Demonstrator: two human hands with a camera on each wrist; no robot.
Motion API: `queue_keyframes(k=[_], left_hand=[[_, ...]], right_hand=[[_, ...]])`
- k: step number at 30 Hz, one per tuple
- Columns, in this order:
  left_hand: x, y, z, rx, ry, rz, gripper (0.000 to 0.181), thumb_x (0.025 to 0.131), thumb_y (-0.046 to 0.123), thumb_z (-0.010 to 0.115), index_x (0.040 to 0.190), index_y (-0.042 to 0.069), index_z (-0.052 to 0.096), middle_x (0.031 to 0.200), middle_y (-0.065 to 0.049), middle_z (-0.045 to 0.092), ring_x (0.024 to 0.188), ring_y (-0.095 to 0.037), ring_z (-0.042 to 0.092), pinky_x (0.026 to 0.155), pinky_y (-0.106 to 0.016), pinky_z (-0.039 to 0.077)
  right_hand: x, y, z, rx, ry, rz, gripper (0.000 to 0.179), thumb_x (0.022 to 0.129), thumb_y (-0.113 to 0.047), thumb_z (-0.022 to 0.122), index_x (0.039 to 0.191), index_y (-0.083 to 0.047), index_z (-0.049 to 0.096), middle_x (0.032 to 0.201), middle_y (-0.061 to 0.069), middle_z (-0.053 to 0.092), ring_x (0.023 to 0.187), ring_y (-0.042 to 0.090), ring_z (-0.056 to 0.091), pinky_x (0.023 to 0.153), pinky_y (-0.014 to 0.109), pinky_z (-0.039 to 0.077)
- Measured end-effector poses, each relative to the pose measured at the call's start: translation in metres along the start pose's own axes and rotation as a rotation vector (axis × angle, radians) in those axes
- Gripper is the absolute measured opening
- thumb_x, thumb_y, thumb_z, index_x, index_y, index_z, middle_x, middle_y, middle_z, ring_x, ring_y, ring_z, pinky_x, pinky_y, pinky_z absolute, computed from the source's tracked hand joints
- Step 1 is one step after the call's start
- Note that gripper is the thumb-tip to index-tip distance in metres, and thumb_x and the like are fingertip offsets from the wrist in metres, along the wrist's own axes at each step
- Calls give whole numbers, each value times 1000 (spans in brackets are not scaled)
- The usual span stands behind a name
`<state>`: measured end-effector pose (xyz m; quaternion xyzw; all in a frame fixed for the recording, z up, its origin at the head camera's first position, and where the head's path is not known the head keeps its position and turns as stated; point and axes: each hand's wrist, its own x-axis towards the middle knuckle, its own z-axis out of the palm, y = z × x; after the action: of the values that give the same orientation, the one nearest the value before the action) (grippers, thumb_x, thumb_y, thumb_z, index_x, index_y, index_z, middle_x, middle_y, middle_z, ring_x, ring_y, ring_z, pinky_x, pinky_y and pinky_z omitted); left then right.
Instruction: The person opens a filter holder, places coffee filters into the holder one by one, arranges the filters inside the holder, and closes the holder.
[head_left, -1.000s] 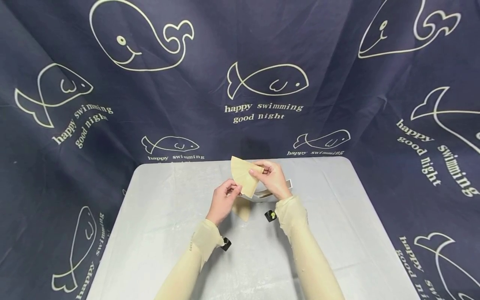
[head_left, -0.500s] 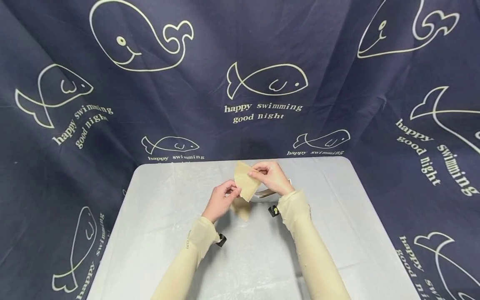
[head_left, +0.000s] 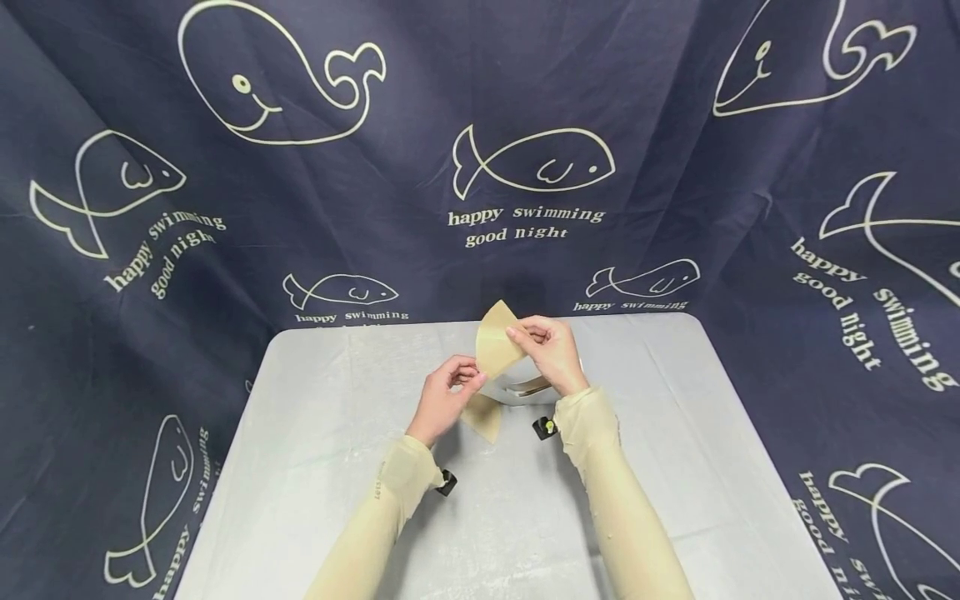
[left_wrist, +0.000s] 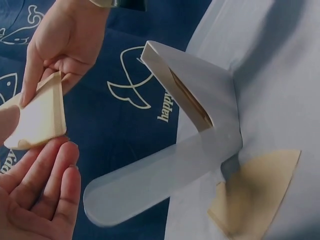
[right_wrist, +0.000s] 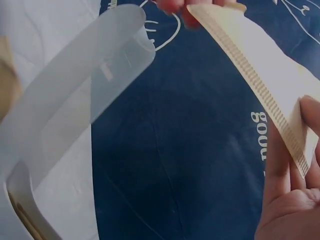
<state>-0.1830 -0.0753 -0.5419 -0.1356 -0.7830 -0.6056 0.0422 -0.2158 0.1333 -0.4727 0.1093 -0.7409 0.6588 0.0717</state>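
Both hands hold a pale tan cone-shaped coffee filter paper (head_left: 498, 343) up over the far part of the table. My left hand (head_left: 441, 398) pinches its lower left corner between thumb and fingertips. The right hand (head_left: 553, 352) pinches the paper near its narrow right end. A crimped seam runs along one edge of the paper in the right wrist view. Behind and below the hands stands a white filter holder (left_wrist: 205, 80) with a long front slot and brownish paper inside. Its translucent lid (left_wrist: 145, 180) hangs open. The right forearm and hand partly hide the holder in the head view.
Another tan filter paper (head_left: 483, 421) lies flat on the light grey table (head_left: 337, 417) in front of the holder. A dark blue curtain (head_left: 525, 275) with fish drawings stands right behind the table's far edge.
The filter paper dipped, then rose and turned, so its upper tip now points higher and more to the right. The right hand moved slightly up; the left keeps its corner grip.
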Motion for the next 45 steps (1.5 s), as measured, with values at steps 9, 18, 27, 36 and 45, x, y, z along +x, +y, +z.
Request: queue_keyframes(k=[9, 18, 27, 36, 45], left_hand=[[5, 5, 5, 112, 52, 0, 8, 99, 13, 70, 103, 7, 72, 89, -7, 76, 83, -18, 70, 78, -25, 54], [5, 0, -3, 155, 4, 20, 8, 99, 16, 70, 103, 9, 73, 89, -3, 76, 85, -17, 71, 78, -27, 55], [4, -6, -5, 155, -40, 5, 10, 98, 16, 72, 106, 11, 72, 93, -1, 76, 86, -13, 69, 80, -28, 54], [10, 0, -5, 89, 33, -10, 20, 99, 24, 72, 114, 11, 71, 103, -4, 76, 96, -18, 70, 89, -32, 55], [21, 8, -4, 91, 49, 59, 20, 98, 23, 73, 114, 11, 73, 100, -5, 77, 93, -19, 70, 88, -40, 56]], right_hand=[[-3, 8, 4, 109, 13, 6, 19, 91, 5, 74, 105, 17, 71, 87, 8, 77, 75, 3, 70, 69, 15, 55], [2, 4, -7, 107, -28, -35, 20, 89, 9, 74, 106, 19, 69, 88, 6, 77, 80, 0, 70, 75, 14, 55], [0, 8, -10, 93, -17, -31, 19, 87, 11, 75, 102, 20, 69, 88, 4, 78, 78, 0, 71, 74, 14, 56], [0, 27, -9, 186, 39, -60, 20, 86, 17, 72, 102, 25, 65, 85, -3, 75, 77, 1, 71, 73, 14, 56], [2, 51, -6, 253, 86, -79, 28, 86, 10, 77, 103, 28, 62, 84, -5, 75, 75, 0, 70, 71, 13, 55]])
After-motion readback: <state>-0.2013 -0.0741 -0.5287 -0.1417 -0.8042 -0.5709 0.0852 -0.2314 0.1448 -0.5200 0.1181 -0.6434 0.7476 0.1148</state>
